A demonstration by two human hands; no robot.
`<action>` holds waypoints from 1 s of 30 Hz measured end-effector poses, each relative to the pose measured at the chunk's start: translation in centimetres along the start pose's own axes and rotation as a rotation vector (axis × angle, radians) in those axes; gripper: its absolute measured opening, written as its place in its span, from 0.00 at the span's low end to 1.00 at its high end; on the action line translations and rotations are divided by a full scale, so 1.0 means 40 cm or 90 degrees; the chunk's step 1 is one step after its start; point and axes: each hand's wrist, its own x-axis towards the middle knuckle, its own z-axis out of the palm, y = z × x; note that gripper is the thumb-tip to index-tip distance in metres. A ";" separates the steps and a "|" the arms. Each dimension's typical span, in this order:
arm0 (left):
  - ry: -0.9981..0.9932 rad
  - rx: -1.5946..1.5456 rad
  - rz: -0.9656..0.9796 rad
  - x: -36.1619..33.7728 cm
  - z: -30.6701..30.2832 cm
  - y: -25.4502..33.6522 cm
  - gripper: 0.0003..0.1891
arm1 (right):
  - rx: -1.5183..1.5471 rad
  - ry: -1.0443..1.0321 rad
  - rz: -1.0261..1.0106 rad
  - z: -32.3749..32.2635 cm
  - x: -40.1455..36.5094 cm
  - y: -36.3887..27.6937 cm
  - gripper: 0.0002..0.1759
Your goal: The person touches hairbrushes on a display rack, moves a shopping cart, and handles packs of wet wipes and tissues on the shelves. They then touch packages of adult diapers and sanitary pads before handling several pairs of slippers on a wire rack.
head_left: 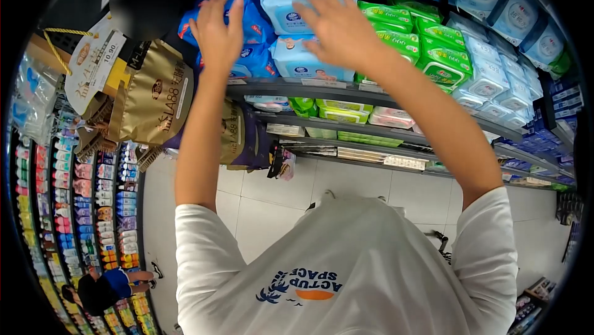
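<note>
My left hand (216, 32) rests over the dark blue wipes packs (255, 22), fingers stretched and the thumb apart, holding nothing. Slightly blurred, my right hand (334, 22) spreads its fingers over the light blue wipes packs (281, 10), which are stacked two high. To the right of that stack stand bright green wipes packs (442, 63) in several layers. All of these sit on a dark shelf (291, 87) at chest height, with the hands partly covering the packs beneath them.
Gold bags (154, 100) hang at the left beside a price sign (102, 56). Pale blue packs (489, 75) fill the shelf's right end. Lower shelves hold more packs (346, 109). Another person (96, 292) is at the far left, by tall shelves of bottles (80, 193).
</note>
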 end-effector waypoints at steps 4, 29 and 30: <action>0.027 -0.028 0.181 -0.146 -0.023 0.089 0.18 | 0.082 -0.130 -0.041 -0.034 -0.101 -0.070 0.34; -0.254 -0.323 0.440 -0.105 0.105 0.751 0.34 | 0.039 0.239 0.361 -0.388 -0.595 0.347 0.18; -0.289 -0.303 0.456 -0.103 0.142 0.792 0.37 | 0.034 0.248 0.367 -0.398 -0.615 0.381 0.18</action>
